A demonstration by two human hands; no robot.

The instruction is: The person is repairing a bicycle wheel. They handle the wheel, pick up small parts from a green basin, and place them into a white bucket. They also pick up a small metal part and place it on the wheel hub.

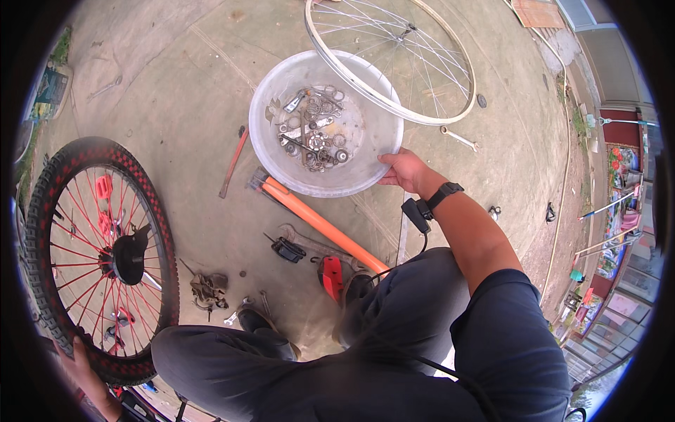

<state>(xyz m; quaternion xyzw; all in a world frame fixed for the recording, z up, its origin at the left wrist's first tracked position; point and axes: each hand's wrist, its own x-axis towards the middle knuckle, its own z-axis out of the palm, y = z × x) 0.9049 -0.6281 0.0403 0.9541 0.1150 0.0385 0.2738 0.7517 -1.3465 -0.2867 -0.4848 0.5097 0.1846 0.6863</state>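
My right hand (pixel 402 170) is closed on the near right rim of a round, translucent plastic basin (pixel 274 165), thumb inside and fingers underneath. Loose metal bicycle parts (pixel 316 137), among them rings, cogs and crank-like pieces, lie in it. At the lower left, my left hand (pixel 81 369) grips the knobby tyre of a bicycle wheel (pixel 169 239) with red spokes and a black hub cover; its fingers are partly hidden. A second wheel, with a cream rim (pixel 460 112) and silver spokes, overlaps the basin's far right edge. A sliver of someone's fingers (pixel 323 1) shows at its top.
An orange tube (pixel 316 224) lies between the basin and my knees. Around it are a red-handled tool (pixel 330 276), a black pedal-like block (pixel 287 247), a greasy derailleur-like part (pixel 209 288) and a red bar (pixel 234 163). One wrench (pixel 460 139) lies right of the basin.
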